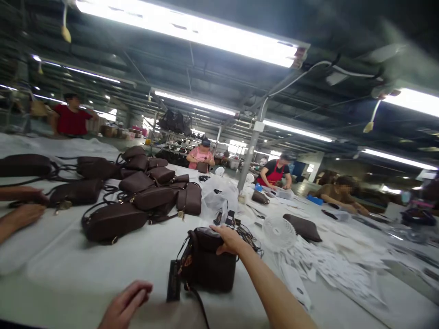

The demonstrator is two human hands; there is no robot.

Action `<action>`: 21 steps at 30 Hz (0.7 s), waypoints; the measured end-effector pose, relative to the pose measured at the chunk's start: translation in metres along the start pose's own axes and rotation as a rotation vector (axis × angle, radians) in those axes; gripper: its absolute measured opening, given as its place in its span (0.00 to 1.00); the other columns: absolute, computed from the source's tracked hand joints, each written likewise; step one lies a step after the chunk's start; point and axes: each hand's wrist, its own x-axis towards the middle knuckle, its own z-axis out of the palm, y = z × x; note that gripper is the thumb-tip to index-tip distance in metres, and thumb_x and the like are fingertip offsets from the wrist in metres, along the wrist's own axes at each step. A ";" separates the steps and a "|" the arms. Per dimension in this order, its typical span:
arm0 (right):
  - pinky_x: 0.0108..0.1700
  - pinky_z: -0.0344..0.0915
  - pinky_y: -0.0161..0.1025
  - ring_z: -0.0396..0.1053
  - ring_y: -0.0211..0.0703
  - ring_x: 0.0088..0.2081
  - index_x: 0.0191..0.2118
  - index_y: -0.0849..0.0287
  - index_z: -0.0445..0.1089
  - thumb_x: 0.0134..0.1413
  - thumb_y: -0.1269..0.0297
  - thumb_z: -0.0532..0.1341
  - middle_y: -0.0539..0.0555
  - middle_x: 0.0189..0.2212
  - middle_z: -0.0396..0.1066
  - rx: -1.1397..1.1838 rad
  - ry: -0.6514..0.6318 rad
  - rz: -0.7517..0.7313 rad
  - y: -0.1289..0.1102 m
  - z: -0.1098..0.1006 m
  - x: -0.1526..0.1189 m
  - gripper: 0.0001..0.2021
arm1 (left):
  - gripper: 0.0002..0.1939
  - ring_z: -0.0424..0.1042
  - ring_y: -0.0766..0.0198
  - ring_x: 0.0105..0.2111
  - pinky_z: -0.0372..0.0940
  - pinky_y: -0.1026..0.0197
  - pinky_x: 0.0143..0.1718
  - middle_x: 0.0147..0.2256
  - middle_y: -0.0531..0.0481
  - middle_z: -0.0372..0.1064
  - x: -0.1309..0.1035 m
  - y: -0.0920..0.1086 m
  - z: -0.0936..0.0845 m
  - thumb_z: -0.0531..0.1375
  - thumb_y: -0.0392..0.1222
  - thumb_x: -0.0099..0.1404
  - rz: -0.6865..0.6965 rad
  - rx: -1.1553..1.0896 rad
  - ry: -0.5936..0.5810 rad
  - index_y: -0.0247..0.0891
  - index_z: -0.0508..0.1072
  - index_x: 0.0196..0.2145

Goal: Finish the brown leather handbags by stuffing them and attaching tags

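Observation:
A small dark brown handbag [214, 269] stands upright on the white-covered table in front of me, with its top open and pale lining or wrapping showing. My right hand [229, 240] grips its top rim at the right side, thumb on the near face. To the left of the bag, my left hand [125, 304] hovers over the table with fingers loosely bent and nothing visible in them. A dark flat rectangular piece [173, 281] is beside the bag's left side, and a dark strap [199, 304] trails toward me. Whatever is inside the bag is hidden.
Several brown bags [116, 221] are heaped at left, near another person's hands [25, 217]. Behind my bag are a clear plastic bag [219, 201] and tangled dark cords [248, 237]. A white fan [279, 232] and white strips [336, 267] lie right. Co-workers are at far tables.

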 end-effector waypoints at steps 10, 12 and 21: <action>0.61 0.51 0.53 0.52 0.63 0.63 0.67 0.54 0.50 0.31 0.69 0.74 0.65 0.63 0.53 0.040 0.152 0.016 -0.011 0.005 -0.024 0.53 | 0.28 0.66 0.58 0.51 0.57 0.56 0.58 0.49 0.46 0.70 0.103 0.090 0.083 0.54 0.27 0.47 0.494 0.152 -0.267 0.40 0.72 0.47; 0.64 0.46 0.56 0.47 0.63 0.65 0.65 0.56 0.54 0.37 0.73 0.70 0.65 0.65 0.50 0.077 0.328 0.015 -0.021 0.009 -0.036 0.45 | 0.18 0.68 0.59 0.43 0.60 0.58 0.51 0.40 0.49 0.71 0.112 0.092 0.088 0.54 0.29 0.50 0.470 0.141 -0.221 0.41 0.73 0.38; 0.45 0.68 0.47 0.72 0.56 0.44 0.60 0.53 0.55 0.50 0.58 0.62 0.58 0.42 0.73 0.702 0.444 0.178 -0.095 0.056 -0.051 0.31 | 0.06 0.65 0.60 0.30 0.62 0.62 0.34 0.26 0.52 0.64 0.115 0.096 0.113 0.48 0.38 0.58 0.352 -0.050 -0.052 0.39 0.63 0.29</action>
